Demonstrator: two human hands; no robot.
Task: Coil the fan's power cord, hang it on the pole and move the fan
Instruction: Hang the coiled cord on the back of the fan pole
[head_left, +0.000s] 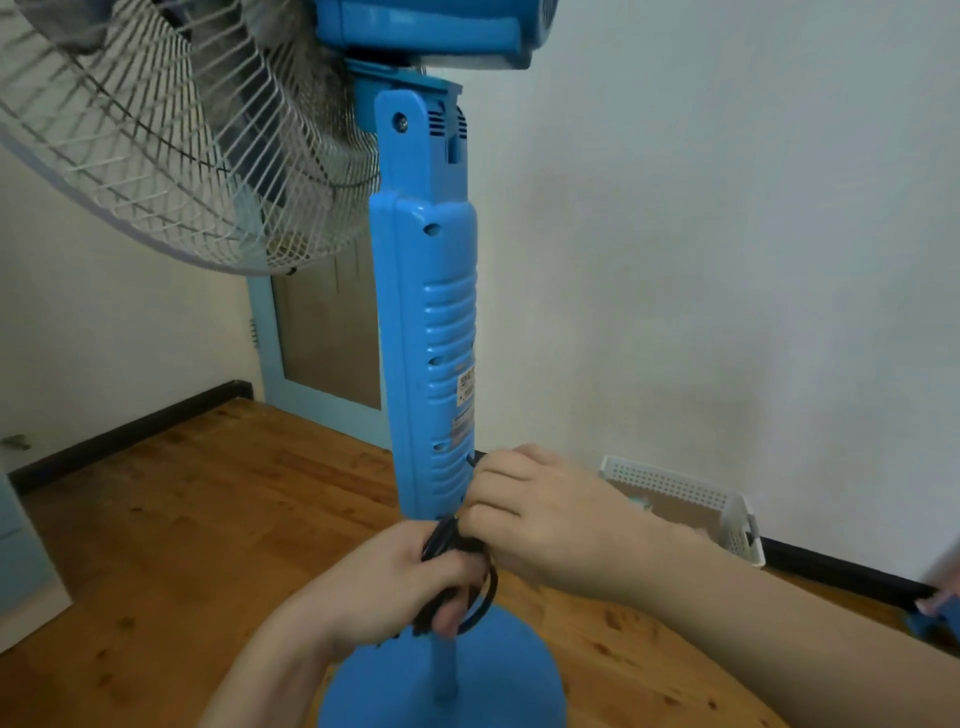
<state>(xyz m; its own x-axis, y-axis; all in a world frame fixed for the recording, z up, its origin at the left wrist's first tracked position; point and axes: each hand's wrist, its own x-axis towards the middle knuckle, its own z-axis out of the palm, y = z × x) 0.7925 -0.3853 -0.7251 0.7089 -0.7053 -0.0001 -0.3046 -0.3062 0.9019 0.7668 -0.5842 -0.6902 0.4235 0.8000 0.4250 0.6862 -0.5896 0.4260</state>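
To your left, the fan's wire grille (171, 150) hangs over a wooden floor (182, 493). Your left hand (395, 587) is curled around the coiled black power cord (457, 571), held against the thin blue pole (445, 670) just above the round base (441, 696). Your right hand (545, 514) pinches the cord's upper end beside the blue control column (431, 364). The cord looks soft and springy, likely to uncoil if released; keep the loops bunched. The fan seems top-heavy, so grasp the column to move it. A white perforated basket (691, 504) sits by the wall on the right.
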